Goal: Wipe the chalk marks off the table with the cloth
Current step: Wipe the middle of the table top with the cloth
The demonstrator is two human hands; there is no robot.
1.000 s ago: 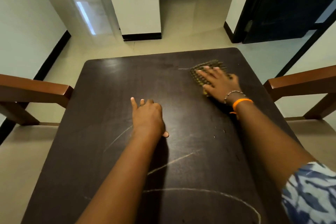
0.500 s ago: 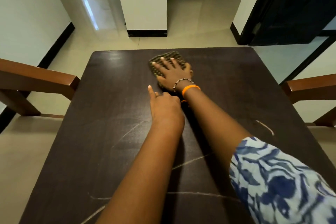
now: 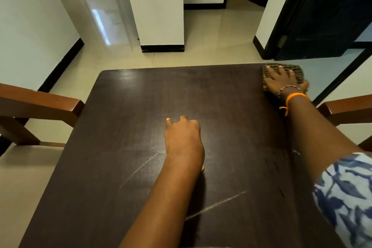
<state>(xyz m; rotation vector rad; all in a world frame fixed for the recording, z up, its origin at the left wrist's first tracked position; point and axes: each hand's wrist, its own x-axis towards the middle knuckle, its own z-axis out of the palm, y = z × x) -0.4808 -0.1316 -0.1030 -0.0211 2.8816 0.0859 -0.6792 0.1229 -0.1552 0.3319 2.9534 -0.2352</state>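
The right hand (image 3: 282, 79) is lying flat at the far right corner of the dark table (image 3: 124, 110), palm down, with its fingers (image 3: 275, 70) spread and stretched toward the far edge; it is pressing the cloth (image 3: 298, 72) against the tabletop rather than gripping it, and no finger is curling around the fabric; the cloth, checked in brown and tan, is showing beyond the fingertips and to their right, reaching the table's corner; the right arm is running straight and long from the patterned blue and white sleeve (image 3: 346, 197) up to the wrist, where a beaded bracelet (image 3: 287, 88) and an orange band (image 3: 296, 95) are sitting just behind the hand.

The left hand (image 3: 184, 139) is resting knuckles up near the middle of the table, holding nothing; its forefinger is pointing forward and the other fingers are bending loosely under, so whether their tips are touching the wood cannot be told; the forearm is coming in from the near edge and leaning slightly right.

Chalk marks are lying behind the left fingers, toward the person: one slanting line (image 3: 138, 170) just left of the left wrist, and another (image 3: 216, 204) to the right of the forearm, nearer the person; the wood ahead of the left fingertips is looking faintly smeared; wooden chair arms (image 3: 38, 100) are flanking the table on either side.
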